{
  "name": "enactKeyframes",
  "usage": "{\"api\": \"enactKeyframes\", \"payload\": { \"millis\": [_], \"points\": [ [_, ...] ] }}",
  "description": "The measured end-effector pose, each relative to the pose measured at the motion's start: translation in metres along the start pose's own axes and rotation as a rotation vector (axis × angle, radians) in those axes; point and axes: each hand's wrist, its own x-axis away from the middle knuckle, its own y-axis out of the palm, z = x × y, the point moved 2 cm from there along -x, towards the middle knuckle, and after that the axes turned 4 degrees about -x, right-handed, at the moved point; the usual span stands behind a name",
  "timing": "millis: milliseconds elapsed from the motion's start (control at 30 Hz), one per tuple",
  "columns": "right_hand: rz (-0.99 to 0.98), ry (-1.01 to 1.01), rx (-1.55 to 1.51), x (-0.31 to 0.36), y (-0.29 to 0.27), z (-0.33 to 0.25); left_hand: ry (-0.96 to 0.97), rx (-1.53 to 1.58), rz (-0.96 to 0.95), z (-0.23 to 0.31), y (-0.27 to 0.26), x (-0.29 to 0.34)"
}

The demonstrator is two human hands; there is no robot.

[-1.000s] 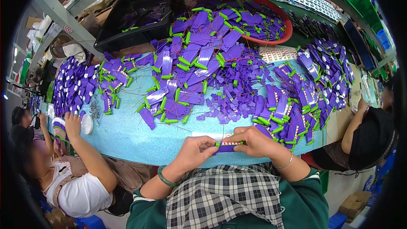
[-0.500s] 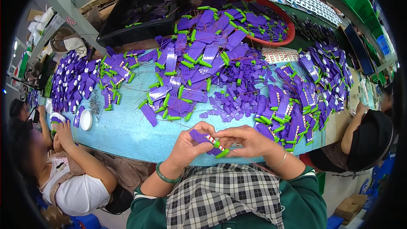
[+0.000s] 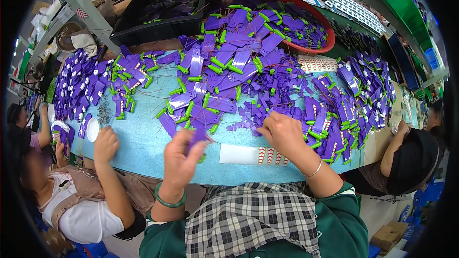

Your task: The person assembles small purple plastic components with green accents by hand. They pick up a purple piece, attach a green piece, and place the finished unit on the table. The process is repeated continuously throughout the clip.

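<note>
My left hand point(image 3: 178, 162), a green bangle at its wrist, is closed around a purple plastic piece point(image 3: 197, 138) with a bit of green at its lower end. Motion blurs that piece. Over the near edge of a heap of small purple plastic parts point(image 3: 267, 114), my right hand point(image 3: 286, 133) has its fingers pinched together. Whatever lies between those fingertips is hidden. Below it on the blue table lies a white sticker sheet point(image 3: 239, 154) with a few red-and-white striped stickers left of my right wrist.
Purple pieces with green ends point(image 3: 224, 57) are heaped beyond my hands, more point(image 3: 330, 124) on the right. A red basin point(image 3: 330, 38) and black bin point(image 3: 124, 36) stand behind. A co-worker's hand point(image 3: 106, 144) is by a white lid point(image 3: 93, 130); another person sits right.
My hands have parted from around a purple piece with a striped sticker. The left moved left; the right reached forward to the small parts. The sticker sheet now shows between them.
</note>
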Motion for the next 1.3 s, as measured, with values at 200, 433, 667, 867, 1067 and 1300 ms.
{"api": "enactKeyframes", "payload": {
  "millis": [200, 433, 667, 867, 1067, 1300],
  "points": [
    [-0.006, 0.020, 0.001, 0.002, 0.027, -0.005, 0.167, 0.307, 0.227, -0.013, 0.002, -0.005],
    [-0.054, -0.026, -0.506, 0.007, 0.009, -0.009, -0.167, 0.265, -0.075, -0.045, 0.039, 0.002],
    [-0.008, 0.004, -0.818, 0.013, -0.008, -0.026, -0.109, -0.095, -0.364, -0.054, 0.074, 0.006],
    [0.056, 0.056, -0.804, 0.021, -0.001, -0.027, 0.033, -0.257, -0.436, -0.035, 0.078, 0.002],
    [0.006, 0.051, -0.821, 0.025, 0.000, -0.022, 0.068, -0.308, -0.452, -0.042, 0.083, 0.006],
    [-0.043, 0.152, -0.867, 0.033, 0.004, -0.023, -0.124, -0.142, -0.518, -0.038, 0.088, 0.010]
  ]
}}
